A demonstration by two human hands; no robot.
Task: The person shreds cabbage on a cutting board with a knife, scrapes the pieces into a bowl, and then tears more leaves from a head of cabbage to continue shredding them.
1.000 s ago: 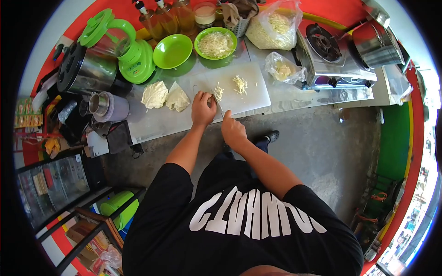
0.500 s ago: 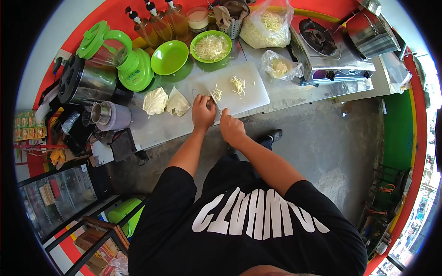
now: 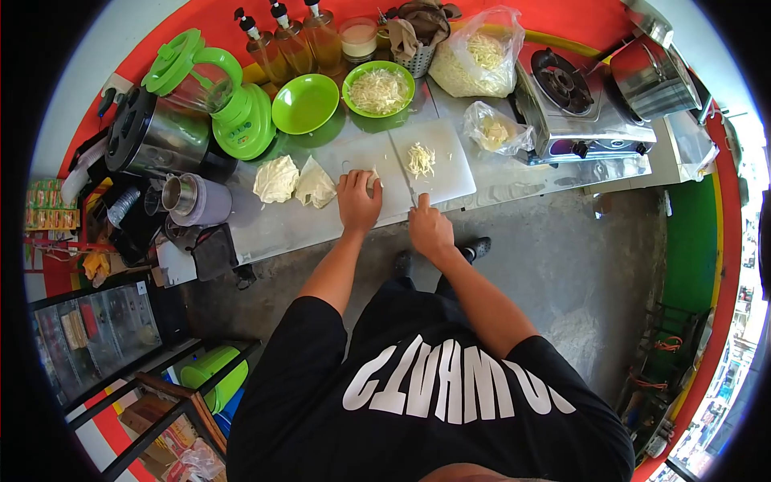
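Note:
My right hand is closed round the handle of a knife, whose blade lies across a white cutting board. To the left of the blade, my left hand rests on the board with fingers bent over a small piece of cabbage, mostly hidden under them. A pile of shredded cabbage sits on the board to the right of the knife. Just left of my left hand lie a loose cabbage leaf piece and a larger cabbage chunk on the metal counter.
Behind the board stand a green bowl of shreds and a second green bowl. A green blender is at the left. On the right are a bag of shreds, a small plastic bag and a gas stove.
The knife and my right hand have shifted right, away from my left hand. The small heap of shreds beside my left fingers is gone from there; one pile shows right of the blade.

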